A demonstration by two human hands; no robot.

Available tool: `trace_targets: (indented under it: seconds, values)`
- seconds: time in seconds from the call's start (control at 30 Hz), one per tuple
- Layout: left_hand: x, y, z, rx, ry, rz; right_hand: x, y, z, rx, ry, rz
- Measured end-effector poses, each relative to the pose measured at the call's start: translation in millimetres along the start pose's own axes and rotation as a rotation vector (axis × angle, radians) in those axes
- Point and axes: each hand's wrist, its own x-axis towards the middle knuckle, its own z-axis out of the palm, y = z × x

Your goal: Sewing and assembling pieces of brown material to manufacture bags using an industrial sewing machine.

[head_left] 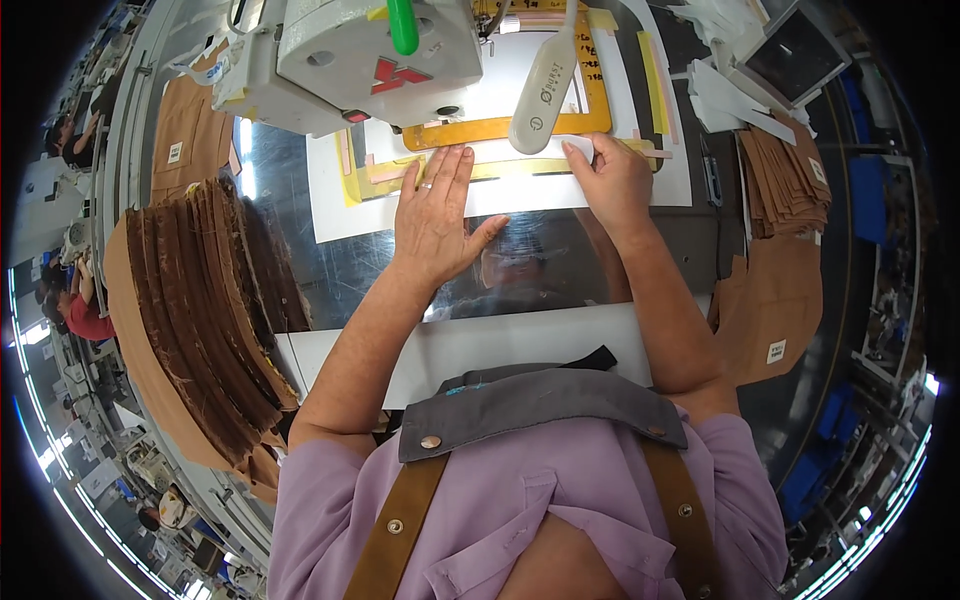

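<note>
A white template sheet with yellow and pink tape strips lies on the shiny metal table. My left hand rests flat on its near left part, fingers stretched forward and thumb spread to the side. The fingertips reach the near edge of an orange-yellow frame. To the right, my right hand is closed, thumb against curled fingers, at a white strip of sheet just before the frame. The exact grip is partly hidden by the hand itself. Above the frame hangs a white lamp-like device.
A grey-white sewing machine head with a green part stands over the far left. Brown fabric pieces are stacked at left, more brown pieces at right. A monitor stands far right. Other people sit at distant left.
</note>
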Motion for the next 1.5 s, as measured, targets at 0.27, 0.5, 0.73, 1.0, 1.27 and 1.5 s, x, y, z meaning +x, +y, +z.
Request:
trace_targets:
  seconds: [0.27, 0.5, 0.73, 1.0, 1.27, 1.5]
  values:
    - [12, -2, 1, 0.017, -0.040, -0.017, -15, 10, -3, 0.049, 0.311, -0.249]
    - [15, -4, 3, 0.013, -0.006, 0.001, -37, -24, 0, -0.207, -0.058, -0.503]
    - [16, -2, 3, 0.025, -0.067, -0.023, -44, -39, -3, -0.139, -0.184, -0.644]
    - [19, -2, 1, 0.033, -0.096, -0.034, -30, -19, 13, -0.294, -0.206, -0.403]
    - [22, -1, 1, 0.032, -0.033, -0.011, -17, -10, 10, -0.448, -0.236, -0.303]
    - [18, 0, 2, 0.049, -0.040, -0.031, -23, -9, 10, -0.504, -0.153, -0.310]
